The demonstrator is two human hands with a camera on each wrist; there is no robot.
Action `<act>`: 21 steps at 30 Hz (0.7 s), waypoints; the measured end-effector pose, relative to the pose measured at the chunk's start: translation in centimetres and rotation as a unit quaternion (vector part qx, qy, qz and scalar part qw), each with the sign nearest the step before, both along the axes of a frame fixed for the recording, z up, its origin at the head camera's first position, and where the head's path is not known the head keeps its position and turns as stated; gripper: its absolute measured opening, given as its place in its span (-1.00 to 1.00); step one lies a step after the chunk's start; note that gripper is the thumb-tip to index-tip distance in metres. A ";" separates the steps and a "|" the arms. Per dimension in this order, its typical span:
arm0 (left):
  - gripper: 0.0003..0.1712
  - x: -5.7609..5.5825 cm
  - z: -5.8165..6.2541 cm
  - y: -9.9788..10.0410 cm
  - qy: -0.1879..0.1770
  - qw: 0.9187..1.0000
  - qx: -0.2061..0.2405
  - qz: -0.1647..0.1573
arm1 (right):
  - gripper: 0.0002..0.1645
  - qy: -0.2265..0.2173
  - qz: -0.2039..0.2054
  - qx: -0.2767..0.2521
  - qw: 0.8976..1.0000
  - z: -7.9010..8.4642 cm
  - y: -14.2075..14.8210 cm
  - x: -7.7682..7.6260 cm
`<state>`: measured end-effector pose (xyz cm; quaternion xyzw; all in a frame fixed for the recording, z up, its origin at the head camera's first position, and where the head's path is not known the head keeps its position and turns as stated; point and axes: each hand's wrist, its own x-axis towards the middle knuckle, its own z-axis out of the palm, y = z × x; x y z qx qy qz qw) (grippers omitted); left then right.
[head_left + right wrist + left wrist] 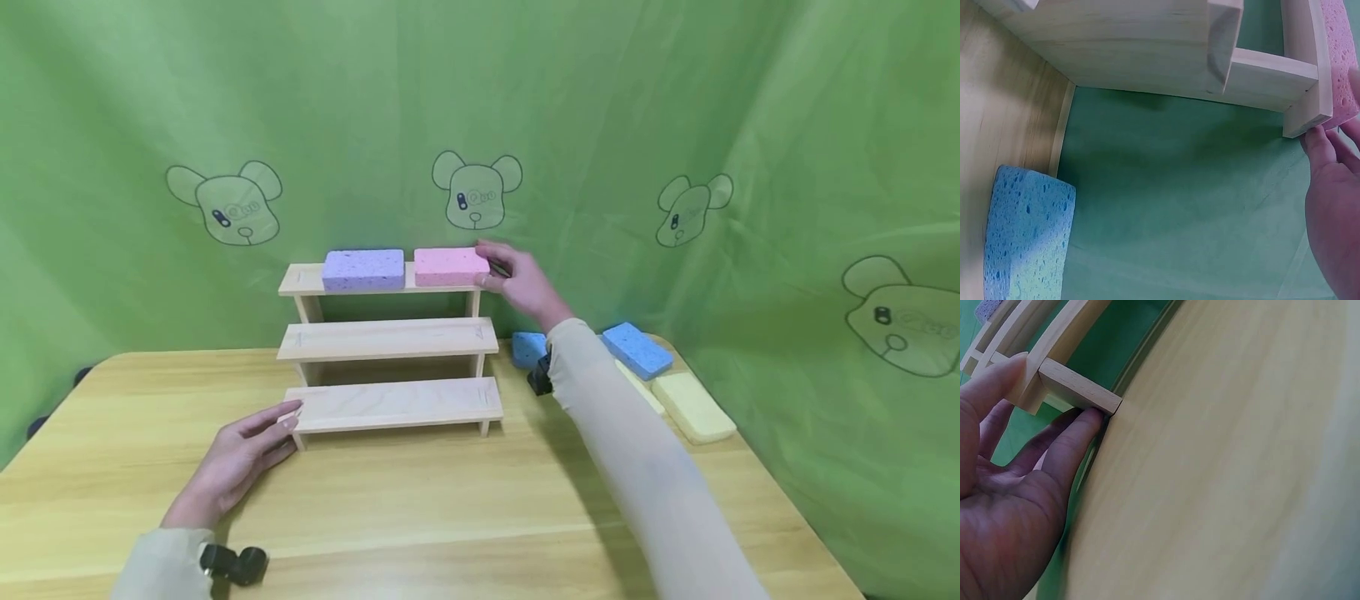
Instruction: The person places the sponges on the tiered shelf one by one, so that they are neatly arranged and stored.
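A three-step wooden shelf rack (390, 339) stands on the table against the green cloth. On its top step lie a purple sponge (363, 272) and, to the right, a pink sponge (446, 267). My right hand (528, 287) holds the pink sponge at its right end, with fingertips also by the end of the top board in the right wrist view. At the bottom step's left end, my left hand (236, 467) grips the rack, thumb on the board and fingers against the leg (1079, 386) below it. The two lower steps carry nothing.
Right of the rack lie a blue sponge (527, 350), partly behind my right sleeve, and another blue sponge (637, 349). Nearby are a pale yellow sponge (693, 407) and a second yellow one (639, 387), partly covered by the sleeve. Green cloth (360, 100) hangs behind the table.
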<state>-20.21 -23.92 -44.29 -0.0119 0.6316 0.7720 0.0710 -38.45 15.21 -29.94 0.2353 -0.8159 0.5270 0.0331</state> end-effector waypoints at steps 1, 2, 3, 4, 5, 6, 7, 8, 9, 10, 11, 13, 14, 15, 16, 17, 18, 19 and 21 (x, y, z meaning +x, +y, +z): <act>-0.46 0.0 0.0 0.0 -0.001 1.000 0.000 0.001 | -0.33 -0.005 0.003 -0.010 1.000 0.0 0.0 0.0; -0.46 0.1 0.0 0.1 -0.001 1.000 0.000 0.002 | -0.30 -0.011 0.007 -0.023 1.000 -0.1 0.0 0.0; -0.45 0.1 0.0 0.1 0.001 1.000 -0.002 0.003 | -0.28 -0.015 0.012 -0.035 0.999 -0.2 0.0 0.0; -0.44 0.1 -0.1 0.1 0.002 1.000 -0.002 0.003 | -0.27 -0.019 0.015 -0.046 0.999 -0.2 0.1 -0.1; -0.44 0.1 -0.1 0.1 0.004 1.000 -0.003 0.003 | -0.26 -0.023 0.016 -0.056 0.998 -0.3 0.1 -0.1; -0.44 0.1 -0.1 0.1 0.005 1.000 -0.004 0.001 | -0.24 -0.027 0.017 -0.065 0.997 -0.4 0.2 -0.1; -0.44 0.1 0.0 0.1 0.005 1.000 -0.003 0.001 | -0.24 -0.028 0.017 -0.074 0.997 -0.5 0.4 -0.1; -0.44 0.1 0.0 0.0 0.006 1.000 -0.004 0.000 | -0.24 -0.029 0.015 -0.081 0.996 -0.5 0.6 -0.1; -0.45 0.1 0.0 0.0 0.007 1.000 -0.005 -0.001 | -0.25 -0.029 0.014 -0.086 0.996 -0.6 0.8 0.0; -0.45 0.0 0.0 -0.1 0.006 1.000 -0.006 -0.001 | -0.26 -0.029 0.011 -0.089 0.996 -0.6 1.1 0.0; -0.46 0.0 0.1 -0.1 0.006 1.000 -0.006 -0.001 | -0.28 -0.027 0.009 -0.092 0.995 -0.7 1.3 0.0; -0.48 0.0 0.1 -0.2 0.005 1.000 -0.007 0.001 | -0.32 -0.019 0.004 -0.093 0.995 -0.7 2.0 0.3; -0.49 0.0 0.2 -0.3 0.005 1.000 -0.009 0.000 | -0.33 -0.016 0.001 -0.091 0.996 -0.7 2.3 0.4; -0.49 0.0 0.2 -0.3 0.006 1.000 -0.009 0.000 | -0.35 -0.014 0.000 -0.089 0.996 -0.8 2.7 0.5; -0.48 0.0 0.2 -0.3 0.006 1.000 -0.009 -0.003 | -0.36 -0.011 -0.002 -0.085 0.996 -0.8 3.0 0.7; -0.47 -0.1 0.2 -0.3 0.005 1.000 -0.008 -0.005 | -0.37 -0.008 -0.005 -0.080 0.997 -0.8 3.4 0.9; -0.46 -0.1 0.2 -0.3 0.006 1.000 -0.008 -0.009 | -0.38 -0.008 -0.009 -0.075 0.997 -0.8 3.7 1.2; -0.44 -0.1 0.2 -0.2 0.007 1.000 -0.009 -0.011 | -0.39 -0.007 -0.013 -0.070 0.997 -0.9 4.0 1.4; -0.42 -0.1 0.2 -0.3 0.011 1.000 -0.012 -0.013 | -0.42 -0.010 -0.020 -0.061 0.998 -1.1 4.6 1.9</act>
